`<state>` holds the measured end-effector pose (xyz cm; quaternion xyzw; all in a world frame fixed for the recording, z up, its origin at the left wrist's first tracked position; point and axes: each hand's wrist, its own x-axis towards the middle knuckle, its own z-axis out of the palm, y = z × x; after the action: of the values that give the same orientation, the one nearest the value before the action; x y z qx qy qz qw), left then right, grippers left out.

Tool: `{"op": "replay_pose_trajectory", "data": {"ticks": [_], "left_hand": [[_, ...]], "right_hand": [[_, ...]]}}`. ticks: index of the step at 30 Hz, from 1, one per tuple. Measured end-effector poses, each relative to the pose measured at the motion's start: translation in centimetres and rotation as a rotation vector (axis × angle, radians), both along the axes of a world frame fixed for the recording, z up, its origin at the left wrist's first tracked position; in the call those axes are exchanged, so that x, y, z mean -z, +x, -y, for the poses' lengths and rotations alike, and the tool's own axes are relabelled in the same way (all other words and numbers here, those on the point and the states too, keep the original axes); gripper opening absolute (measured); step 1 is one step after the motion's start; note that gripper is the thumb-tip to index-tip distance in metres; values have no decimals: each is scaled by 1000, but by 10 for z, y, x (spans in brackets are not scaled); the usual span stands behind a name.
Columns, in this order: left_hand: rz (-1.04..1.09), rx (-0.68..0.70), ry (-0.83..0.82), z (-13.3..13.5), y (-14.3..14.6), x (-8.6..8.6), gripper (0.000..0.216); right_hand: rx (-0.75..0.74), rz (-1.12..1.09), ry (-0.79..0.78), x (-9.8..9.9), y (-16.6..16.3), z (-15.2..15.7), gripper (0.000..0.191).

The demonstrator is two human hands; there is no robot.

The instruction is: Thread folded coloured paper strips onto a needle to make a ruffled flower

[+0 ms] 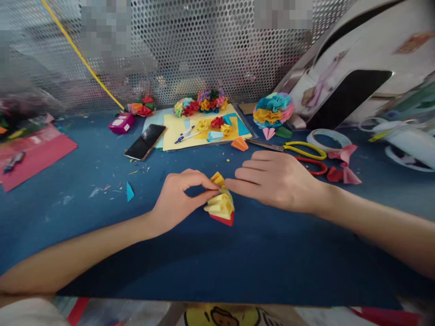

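A small folded paper flower (220, 206) in pale yellow, with an orange-yellow fold at the top and a red one at the bottom, is held just above the blue tabletop (190, 262). My left hand (180, 199) pinches its gathered middle between thumb and index finger. From the other side, my right hand (277, 181) reaches in with curled fingers, its index fingertip against the flower's upper edge. The right thumb is hidden behind the hand. Beyond the hands lies an orange pleated paper piece (239, 144).
Yellow-handled scissors (306, 148), a red-handled pair (316, 168) and a tape roll (329, 139) lie right. Behind are yellow paper sheets (173, 136), a multicoloured paper ball (273, 110) and a phone (145, 141). A second phone (351, 97) leans against a white bag (380, 50).
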<state>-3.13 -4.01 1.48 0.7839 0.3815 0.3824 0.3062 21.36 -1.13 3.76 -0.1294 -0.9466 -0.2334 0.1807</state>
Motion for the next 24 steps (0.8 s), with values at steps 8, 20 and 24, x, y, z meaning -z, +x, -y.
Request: {"op": "replay_pose_trajectory", "data": {"ticks": [8,20,24], "left_hand": [[29,-6,-186,-6,2,-1,8],[-249,28,1,-10,2,-6,13],[-337,33,156,-11,0,-4,10]], "right_hand": [[-42,-41,173,1,-7,4,23],[-54,-56,208,10,-14,10,22],[-32,-55,199,9,-15,11,23]]}}
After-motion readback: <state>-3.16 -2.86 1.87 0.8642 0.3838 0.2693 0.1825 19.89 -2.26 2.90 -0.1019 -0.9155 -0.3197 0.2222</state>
